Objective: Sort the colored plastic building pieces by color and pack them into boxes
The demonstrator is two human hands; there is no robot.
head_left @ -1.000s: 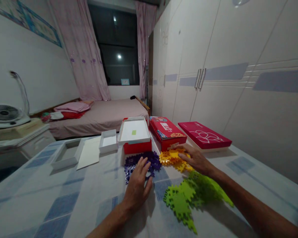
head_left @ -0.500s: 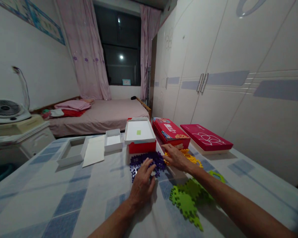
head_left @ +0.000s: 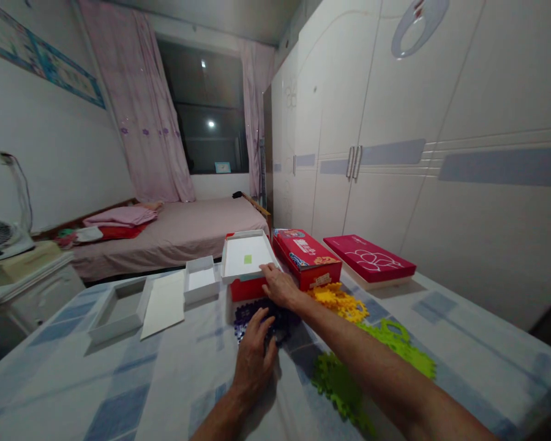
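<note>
My left hand lies low over the purple jagged-edged plastic pieces, its fingers spread and touching or nearly touching them. Its fingers cover part of the purple. At the front right edge of a shallow white box lid is my right hand, thumb and fingers apart; whether it bears on the lid is unclear. The lid rests on a red box and has a small green patch inside. Yellow jagged pieces lie right of my right wrist. Green pieces are spread around my right forearm, which hides some.
Behind the yellow pieces stands a red printed box, with a flat magenta box farther right. Two open white boxes and a white card sit on the left. A checked cloth covers the table. A bed and wardrobe stand beyond.
My right hand has left the yellow pieces and moved left to the white lid's edge. My left hand stays at the purple pieces. The view has tilted up and turned slightly right.
</note>
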